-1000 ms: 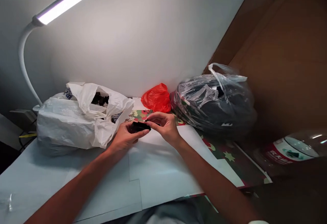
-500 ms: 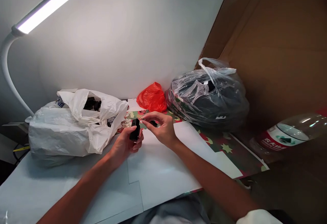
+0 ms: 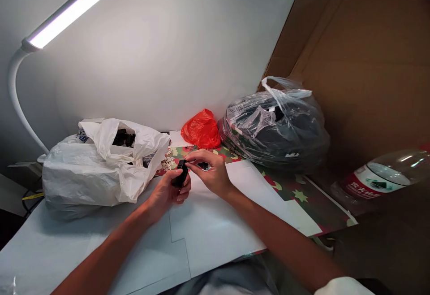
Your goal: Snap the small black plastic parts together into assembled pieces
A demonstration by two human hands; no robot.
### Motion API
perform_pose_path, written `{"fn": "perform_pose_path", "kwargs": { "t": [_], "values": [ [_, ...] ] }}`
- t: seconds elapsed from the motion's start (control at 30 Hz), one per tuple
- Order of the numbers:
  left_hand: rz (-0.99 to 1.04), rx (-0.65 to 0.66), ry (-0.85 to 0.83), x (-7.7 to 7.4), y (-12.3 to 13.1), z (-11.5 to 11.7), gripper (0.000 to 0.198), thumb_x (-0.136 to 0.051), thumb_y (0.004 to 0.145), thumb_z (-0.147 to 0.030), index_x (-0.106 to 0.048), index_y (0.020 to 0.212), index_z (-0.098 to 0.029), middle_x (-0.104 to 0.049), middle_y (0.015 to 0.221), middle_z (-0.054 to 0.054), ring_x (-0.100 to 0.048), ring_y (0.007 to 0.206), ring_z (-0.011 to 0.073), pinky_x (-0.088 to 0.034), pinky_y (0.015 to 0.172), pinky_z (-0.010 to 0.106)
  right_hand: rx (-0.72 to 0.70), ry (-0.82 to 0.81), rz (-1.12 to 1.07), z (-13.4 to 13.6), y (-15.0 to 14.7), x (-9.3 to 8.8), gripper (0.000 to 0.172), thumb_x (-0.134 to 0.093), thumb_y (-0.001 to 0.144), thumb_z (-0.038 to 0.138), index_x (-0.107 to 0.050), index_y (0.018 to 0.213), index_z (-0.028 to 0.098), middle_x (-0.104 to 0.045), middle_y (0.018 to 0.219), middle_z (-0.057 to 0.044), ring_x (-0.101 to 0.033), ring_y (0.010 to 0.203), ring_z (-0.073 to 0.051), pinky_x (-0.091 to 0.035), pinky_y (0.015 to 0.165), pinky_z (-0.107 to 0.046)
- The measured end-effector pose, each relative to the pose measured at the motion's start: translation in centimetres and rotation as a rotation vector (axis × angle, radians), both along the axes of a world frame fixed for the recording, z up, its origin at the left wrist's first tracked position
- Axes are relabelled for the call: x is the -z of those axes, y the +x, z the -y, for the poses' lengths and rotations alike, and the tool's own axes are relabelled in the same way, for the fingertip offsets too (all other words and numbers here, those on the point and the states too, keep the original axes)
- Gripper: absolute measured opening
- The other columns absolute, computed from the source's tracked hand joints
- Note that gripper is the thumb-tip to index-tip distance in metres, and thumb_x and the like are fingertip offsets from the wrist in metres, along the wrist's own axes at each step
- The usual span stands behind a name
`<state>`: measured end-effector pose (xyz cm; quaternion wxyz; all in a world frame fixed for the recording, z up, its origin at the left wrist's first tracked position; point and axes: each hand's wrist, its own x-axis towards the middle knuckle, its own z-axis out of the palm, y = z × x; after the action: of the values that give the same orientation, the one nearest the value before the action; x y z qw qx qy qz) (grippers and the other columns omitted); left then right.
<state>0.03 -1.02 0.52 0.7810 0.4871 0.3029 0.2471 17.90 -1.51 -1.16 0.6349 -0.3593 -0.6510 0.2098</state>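
Note:
My left hand [image 3: 171, 190] is wrapped round a small black block-like piece [image 3: 180, 176], held upright above the white sheet [image 3: 215, 223]. At its top edge, my right hand [image 3: 212, 171] pinches with thumb and forefinger; whatever lies between the fingertips is too small to make out. Behind my right fingers, another dark object [image 3: 204, 166] partly shows on the table. Small shiny metal pieces [image 3: 168, 164] lie in a loose pile just beyond my left hand.
On the left stands a white plastic bag [image 3: 90, 174] with black parts inside. A red bag [image 3: 202, 129] and a full clear bag [image 3: 275, 129] sit against the wall. A lamp [image 3: 80, 10], a cardboard sheet [image 3: 363, 53] and a plastic bottle [image 3: 379, 180] surround the table.
My right fingertips have come onto the top of the black piece, which tilts a little more to the right. The whole view has shifted slightly.

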Motion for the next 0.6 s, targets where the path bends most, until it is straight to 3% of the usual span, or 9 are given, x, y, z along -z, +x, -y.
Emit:
{"fn": "perform_pose_path", "kwargs": {
  "t": [0.17, 0.3, 0.43, 0.6],
  "values": [
    [0.001, 0.005, -0.021, -0.35, 0.02, 0.04, 0.043, -0.06, 0.083, -0.057, -0.042, 0.068, -0.021, -0.032, 0.059, -0.006, -0.027, 0.049, 0.0081, -0.019, 0.047, 0.023, -0.075, -0.043, -0.055, 0.03, 0.02, -0.22, 0.014, -0.081, 0.09, 0.038, -0.08, 0.093, 0.024, -0.079, 0.101, -0.007, -0.075, 0.096, -0.023, -0.065, 0.077, -0.033],
    [0.031, -0.019, -0.049, -0.75, 0.14, 0.12, 0.043, -0.064, 0.079, -0.056, -0.042, 0.065, -0.021, -0.027, 0.055, -0.007, -0.023, 0.048, 0.0077, -0.018, 0.046, 0.023, -0.167, -0.142, -0.136, -0.09, 0.08, -0.24, 0.02, -0.08, 0.09, 0.042, -0.078, 0.093, 0.022, -0.078, 0.095, -0.005, -0.075, 0.085, -0.02, -0.066, 0.075, -0.033],
    [0.066, -0.048, -0.088, -0.87, -0.03, 0.01, 0.044, -0.064, 0.077, -0.054, -0.04, 0.06, -0.022, -0.023, 0.052, -0.008, -0.02, 0.046, 0.0072, -0.017, 0.044, 0.023, -0.258, -0.236, -0.228, -0.57, 0.17, -0.13, 0.031, -0.085, 0.084, 0.049, -0.076, 0.097, 0.022, -0.076, 0.092, -0.004, -0.073, 0.075, -0.018, -0.065, 0.064, -0.03],
    [0.094, -0.036, -0.1, -0.84, -0.53, -0.01, 0.043, -0.062, 0.076, -0.053, -0.039, 0.056, -0.022, -0.021, 0.048, -0.008, -0.02, 0.042, 0.0069, -0.017, 0.041, 0.023, -0.4, -0.3, -0.196, -0.96, 0.31, 0.11, 0.038, -0.08, 0.087, 0.056, -0.076, 0.099, 0.021, -0.074, 0.086, -0.002, -0.068, 0.063, -0.014, -0.063, 0.06, -0.028]
  ]
}}
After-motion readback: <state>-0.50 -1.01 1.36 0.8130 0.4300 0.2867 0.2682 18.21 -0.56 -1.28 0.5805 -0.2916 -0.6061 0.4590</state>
